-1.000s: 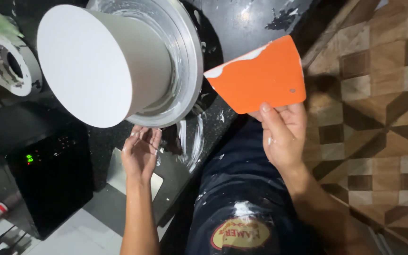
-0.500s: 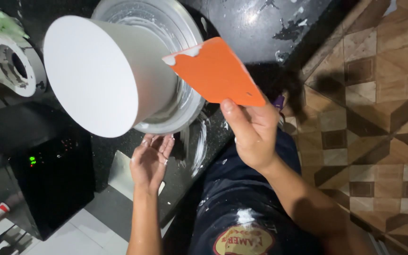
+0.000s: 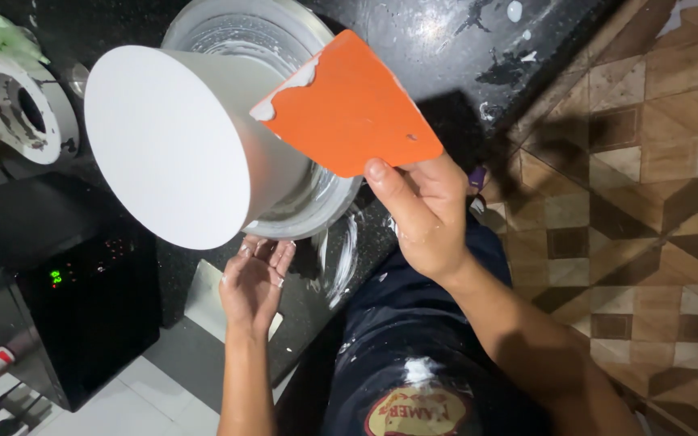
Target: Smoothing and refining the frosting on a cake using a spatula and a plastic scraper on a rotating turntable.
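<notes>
Smoothing looks to be the step in hand: the flat orange plastic scraper [image 3: 349, 109], its upper-left edge loaded with white paste, lies against the side of the smooth white frosted round cake [image 3: 179, 153], which stands on the round metal turntable [image 3: 329, 202] on the black speckled stone desk [image 3: 446, 40]. The right hand [image 3: 418, 214] has a closed grip on the scraper's lower corner, thumb on the near face and fingers behind it. The left hand [image 3: 254, 278] is open and holds nothing; its palm is turned up, fingers smeared white, just under the near rim of the turntable, close to it, though whether it touches cannot be told.

As a judgement, the cake's top face already reads even and the side is being dressed. The next move calls for the scraper's edge to stay flat and upright against the side with light, steady pressure while the free hand turns the turntable; a tilt of the blade could gouge the coating.

White smears streak the desk beside the turntable. Farther left stands a white machine part with a round opening [image 3: 10, 113], and below it a black box with small green lights [image 3: 82, 299]. To the right lies a brown patterned tile floor [image 3: 656, 161].
</notes>
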